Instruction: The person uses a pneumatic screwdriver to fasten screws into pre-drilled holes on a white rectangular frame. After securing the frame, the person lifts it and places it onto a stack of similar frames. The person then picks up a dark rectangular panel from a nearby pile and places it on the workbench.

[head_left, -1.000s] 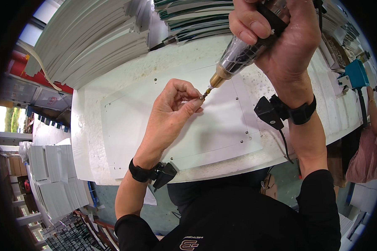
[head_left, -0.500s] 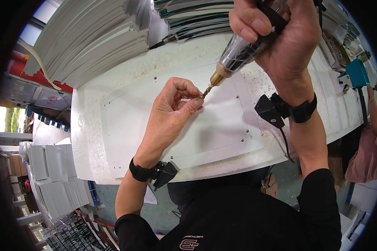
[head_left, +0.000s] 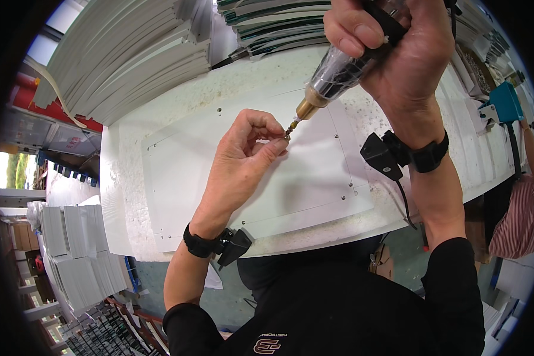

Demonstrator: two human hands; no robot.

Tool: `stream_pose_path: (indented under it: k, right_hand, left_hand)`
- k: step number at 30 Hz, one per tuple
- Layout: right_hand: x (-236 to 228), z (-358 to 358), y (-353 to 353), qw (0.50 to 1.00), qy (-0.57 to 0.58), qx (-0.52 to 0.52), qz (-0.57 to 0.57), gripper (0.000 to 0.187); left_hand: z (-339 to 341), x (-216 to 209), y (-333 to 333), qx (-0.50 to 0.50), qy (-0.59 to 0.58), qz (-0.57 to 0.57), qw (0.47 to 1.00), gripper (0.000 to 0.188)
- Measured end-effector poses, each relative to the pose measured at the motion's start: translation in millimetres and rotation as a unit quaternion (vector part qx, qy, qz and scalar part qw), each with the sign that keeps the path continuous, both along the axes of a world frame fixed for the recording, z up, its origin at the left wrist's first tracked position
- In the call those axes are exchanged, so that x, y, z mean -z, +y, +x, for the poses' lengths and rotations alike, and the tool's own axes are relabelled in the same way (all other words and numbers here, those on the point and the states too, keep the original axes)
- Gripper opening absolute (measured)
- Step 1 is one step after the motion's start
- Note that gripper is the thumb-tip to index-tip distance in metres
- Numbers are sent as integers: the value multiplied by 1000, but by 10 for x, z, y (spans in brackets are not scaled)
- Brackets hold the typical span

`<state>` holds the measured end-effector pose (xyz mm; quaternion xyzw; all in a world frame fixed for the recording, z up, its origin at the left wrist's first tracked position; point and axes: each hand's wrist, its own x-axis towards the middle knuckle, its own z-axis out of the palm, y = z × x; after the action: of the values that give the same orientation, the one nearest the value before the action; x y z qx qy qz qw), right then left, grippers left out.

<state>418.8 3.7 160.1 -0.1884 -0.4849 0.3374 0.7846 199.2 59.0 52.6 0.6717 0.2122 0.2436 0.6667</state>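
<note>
My right hand (head_left: 391,53) is wrapped round a power screwdriver (head_left: 332,74) with a clear-wrapped body and a brass-coloured nose. Its thin bit (head_left: 293,125) slants down to the left. At the bit's tip, my left hand (head_left: 243,148) pinches a small screw (head_left: 287,136) between thumb and forefinger; the fingertips hide most of it. Both hands are over a thin white panel (head_left: 190,178) lying on the table. Small dark screws or holes are dotted along the panel's edges, one of them a screw (head_left: 336,136) right of my left hand.
Tall stacks of white panels (head_left: 130,53) stand at the far left of the white table (head_left: 124,225). Behind the panel lies a pile of green-and-white sheets (head_left: 273,26). A teal tool (head_left: 505,102) stands at the right edge, near a person in a striped garment (head_left: 519,219).
The screwdriver has tipped very slightly and shifted a little to the left at its nose. My left hand keeps its pinch in the same place.
</note>
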Motion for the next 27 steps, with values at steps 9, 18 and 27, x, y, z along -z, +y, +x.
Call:
stream_pose_path:
  k: [9, 18, 27]
  right_hand:
    - [46, -4, 12, 997, 69, -14, -30, 29]
    - [-59, -25, 73, 996, -79, -11, 37, 33]
    - [-261, -741, 717, 983, -166, 24, -76, 43]
  left_hand:
    - [7, 2, 2, 7, -8, -9, 1000, 16]
    - [-101, -83, 8, -29, 9, 6, 1000, 16]
    - [-324, -166, 553, -119, 80, 163, 976, 16]
